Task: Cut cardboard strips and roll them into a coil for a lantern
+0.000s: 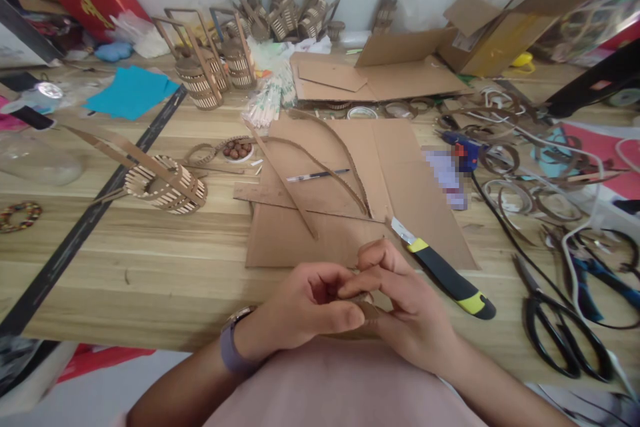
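Note:
At the table's front edge, my left hand (310, 310) is closed, pinching a small brown strip, apparently cardboard (369, 311), between thumb and fingers. My right hand (413, 303) is closed on the same strip from the other side. Most of the strip is hidden by the fingers. Just beyond my right hand lies a utility knife (443, 271) with a black and yellow handle, its blade over a flat cardboard sheet (400, 180). Brown strips (285, 180) and a pen (320, 175) rest on that sheet. Left of it, a small tipped basket (165, 185) with a long handle lies on its side.
Black scissors (560, 333) and blue-handled pliers (595, 280) lie at right, near a glue gun (463, 150), cables and coiled strips (505, 197). A small dish of brown beads (237, 150) stands left of the sheet. Several finished baskets (197, 80) and an open cardboard box (500, 33) stand behind.

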### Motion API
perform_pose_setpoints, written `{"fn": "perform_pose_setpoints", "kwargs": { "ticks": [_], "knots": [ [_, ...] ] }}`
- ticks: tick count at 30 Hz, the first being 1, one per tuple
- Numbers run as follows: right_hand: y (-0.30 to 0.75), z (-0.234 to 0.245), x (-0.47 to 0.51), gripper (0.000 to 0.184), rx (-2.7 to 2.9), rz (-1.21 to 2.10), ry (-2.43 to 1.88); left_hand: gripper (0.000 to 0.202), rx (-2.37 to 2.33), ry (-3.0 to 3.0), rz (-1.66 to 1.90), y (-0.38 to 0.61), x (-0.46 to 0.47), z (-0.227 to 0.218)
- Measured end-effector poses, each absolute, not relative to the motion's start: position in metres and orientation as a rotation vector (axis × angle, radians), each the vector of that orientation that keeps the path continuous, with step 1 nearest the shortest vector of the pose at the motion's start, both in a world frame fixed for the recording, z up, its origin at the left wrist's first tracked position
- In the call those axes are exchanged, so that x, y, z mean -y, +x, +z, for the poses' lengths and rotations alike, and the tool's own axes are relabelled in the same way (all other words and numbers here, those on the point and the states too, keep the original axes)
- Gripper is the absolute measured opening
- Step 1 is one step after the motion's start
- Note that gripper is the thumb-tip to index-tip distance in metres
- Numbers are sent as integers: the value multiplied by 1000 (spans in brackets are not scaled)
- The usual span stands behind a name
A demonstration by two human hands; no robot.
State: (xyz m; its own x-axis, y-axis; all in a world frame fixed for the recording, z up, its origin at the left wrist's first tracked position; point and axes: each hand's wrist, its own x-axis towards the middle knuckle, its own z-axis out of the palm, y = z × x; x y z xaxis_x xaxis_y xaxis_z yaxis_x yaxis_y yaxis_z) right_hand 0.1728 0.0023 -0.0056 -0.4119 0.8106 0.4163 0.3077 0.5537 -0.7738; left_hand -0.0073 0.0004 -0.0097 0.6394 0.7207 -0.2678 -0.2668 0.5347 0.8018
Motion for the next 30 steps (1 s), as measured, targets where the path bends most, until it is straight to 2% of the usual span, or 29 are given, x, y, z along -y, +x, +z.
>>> {"fn": "perform_pose_setpoints", "kwargs": {
  "ticks": [3, 7, 13, 24, 30],
  "knots": [
    [171, -5, -3, 12, 1985, 748, -968, 40, -695, 927, 727, -10, -3, -14],
    [172, -6, -2, 33, 1931, 688, -1064, 29, -936, 1219, 862, -15, -6, -21],
    [172, -8, 0, 7, 1869, 647, -1134, 24, -1089, 1516, 866, -17, -4, -21],
    [168, -18, -2, 13, 1864, 464, -1080, 25, -1156, 1725, 676, -13, -10, -9],
    [165, -20, -5, 13, 1774, 669, -1151, 19, -1105, 1619, 648, -15, -14, -11]
  ]
}}
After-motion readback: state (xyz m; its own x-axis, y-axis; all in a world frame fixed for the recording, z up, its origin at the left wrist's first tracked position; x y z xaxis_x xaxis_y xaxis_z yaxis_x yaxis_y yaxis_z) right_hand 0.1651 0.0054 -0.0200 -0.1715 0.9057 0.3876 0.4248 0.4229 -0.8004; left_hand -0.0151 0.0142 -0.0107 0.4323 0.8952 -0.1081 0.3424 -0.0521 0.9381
